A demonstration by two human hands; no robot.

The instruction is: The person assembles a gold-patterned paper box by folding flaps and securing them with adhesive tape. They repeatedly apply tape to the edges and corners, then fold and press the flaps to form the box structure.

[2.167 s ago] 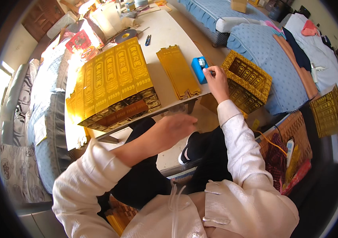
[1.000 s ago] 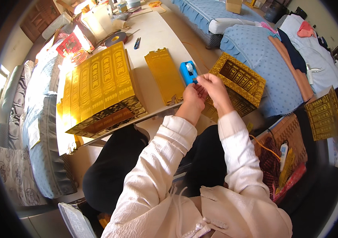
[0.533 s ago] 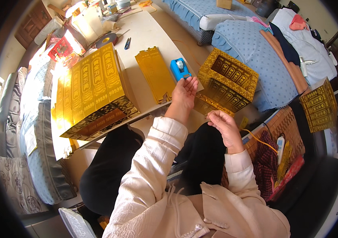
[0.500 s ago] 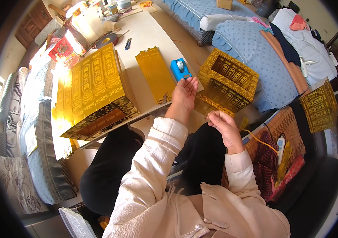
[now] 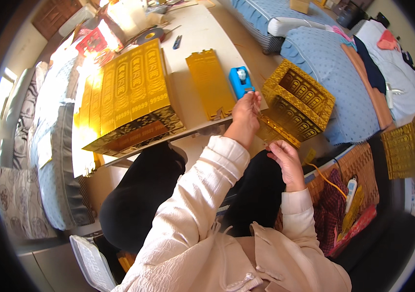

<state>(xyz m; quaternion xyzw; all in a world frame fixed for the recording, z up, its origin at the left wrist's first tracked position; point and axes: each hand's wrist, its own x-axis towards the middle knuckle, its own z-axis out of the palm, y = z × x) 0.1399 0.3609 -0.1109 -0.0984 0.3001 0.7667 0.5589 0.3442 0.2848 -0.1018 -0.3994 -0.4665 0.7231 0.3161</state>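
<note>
My left hand (image 5: 246, 116) reaches to the front end of a blue tape dispenser (image 5: 241, 82) at the table's right edge. Its fingertips are pressed together, and what they pinch is too small to make out. Lower and to the right, my right hand (image 5: 288, 164) is closed in a thumb-and-finger pinch; I cannot make out what is in it. Just beyond both hands stands a patterned gold cardboard box (image 5: 310, 108) with an open top, its lower flap close to my fingers. Left of the dispenser lies a stack of flat gold card pieces (image 5: 210, 83).
Several gold boxes (image 5: 129, 92) stand in a row on the white table (image 5: 207, 27). Behind them lie a tape roll (image 5: 150, 36) and a dark cutter (image 5: 177, 42). A gold panel (image 5: 403, 148) is at far right. An orange cord (image 5: 325, 176) runs beside my right arm.
My left hand has gone from open, palm up, to pinched fingers at the dispenser. My right hand stays pinched near the box. The whole view has shifted, so the table sits further right.
</note>
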